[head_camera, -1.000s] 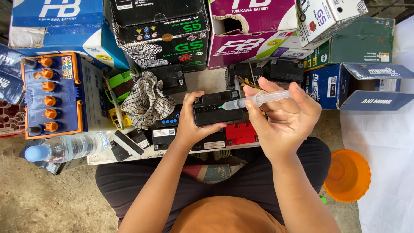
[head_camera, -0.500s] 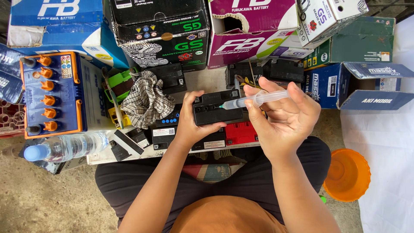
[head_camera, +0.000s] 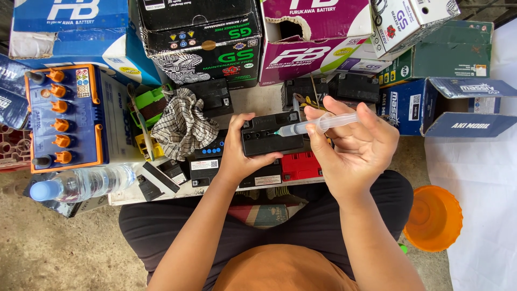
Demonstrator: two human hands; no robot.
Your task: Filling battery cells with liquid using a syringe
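Battery, small, black and boxy with a matte plastic top, sits on the tabletop in front of you, your left hand clamped around its near-left side. Your right hand pinches a clear plastic syringe, tip touching the battery's top. Nothing has shifted from half a second ago. Your left palm hides the battery's near face.

Pretty cramped bench. Stacked cartons wall off the back edge, a checked rag and green clutter block the left, and small batteries line the front edge. Only bare patch: a pale strip mid-back, between black batteries.
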